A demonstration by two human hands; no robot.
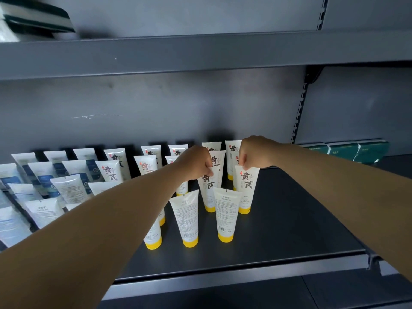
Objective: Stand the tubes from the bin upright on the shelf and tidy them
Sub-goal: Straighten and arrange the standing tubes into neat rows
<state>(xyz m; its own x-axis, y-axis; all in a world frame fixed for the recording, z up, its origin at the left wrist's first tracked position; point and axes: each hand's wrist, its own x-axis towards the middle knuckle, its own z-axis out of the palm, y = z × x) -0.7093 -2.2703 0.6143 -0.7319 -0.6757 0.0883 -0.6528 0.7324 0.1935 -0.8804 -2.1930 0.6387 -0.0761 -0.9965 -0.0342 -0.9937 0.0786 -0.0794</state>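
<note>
Head view: both hands reach onto the dark shelf [289,219] and each pinches the flat crimped top of a white tube. The left hand [196,162] holds one tube [208,192] and the right hand [252,153] holds another [246,190]; both stand upright on their yellow caps, long axis vertical, crimped end up, printed fronts facing the camera. Each front carries two large dark Chinese characters, 黄芪, with a small red seal beside them.

Just nearer than the hands, two more tubes stand cap-down with their backs turned this way: one [186,219] below the left hand and one [226,214] between the two held tubes. Their backs show "LAO LI SHI" (the smaller print is too fine to read) and a barcode low down.

Behind the hands, more yellow-capped tubes [147,167] stand in rows. Left of the left forearm stand white tubes with blue labels [44,179], tilted slightly. Far right of the right hand lie dark green packs [347,150].
</note>
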